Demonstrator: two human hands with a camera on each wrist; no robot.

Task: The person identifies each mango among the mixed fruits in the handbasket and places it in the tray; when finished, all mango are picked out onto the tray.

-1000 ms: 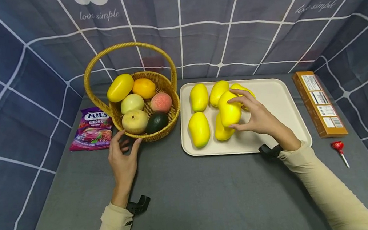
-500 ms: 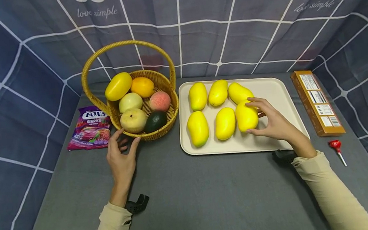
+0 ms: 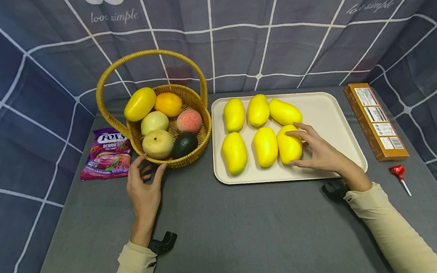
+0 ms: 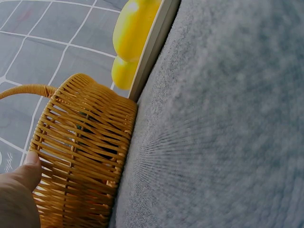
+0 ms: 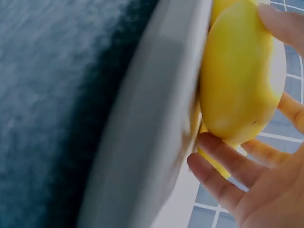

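My right hand (image 3: 323, 153) holds a yellow mango (image 3: 287, 145) between thumb and fingers at the front of the cream tray (image 3: 331, 131). In the right wrist view this mango (image 5: 237, 71) sits low at the tray's edge, with my thumb (image 5: 282, 23) at one end and fingers at the other. Several more mangoes (image 3: 265, 146) lie beside it in two rows. My left hand (image 3: 144, 193) grips the near left side of the wicker basket (image 3: 193, 156). From the left wrist, only the thumb (image 4: 29, 172) shows, against the basket wall.
Several fruits fill the basket: a long yellow one (image 3: 140, 104), an orange one (image 3: 169, 104), a peach (image 3: 189, 121), pale round ones (image 3: 158, 144) and a dark green one (image 3: 184, 145). Around them lie a candy bag (image 3: 108, 155), a brown box (image 3: 376, 122) and a lollipop (image 3: 398, 175).
My right hand has carried the mango rightward and down into the front row, beside the other mangoes. It has since shifted slightly left. The left hand stays at the basket.
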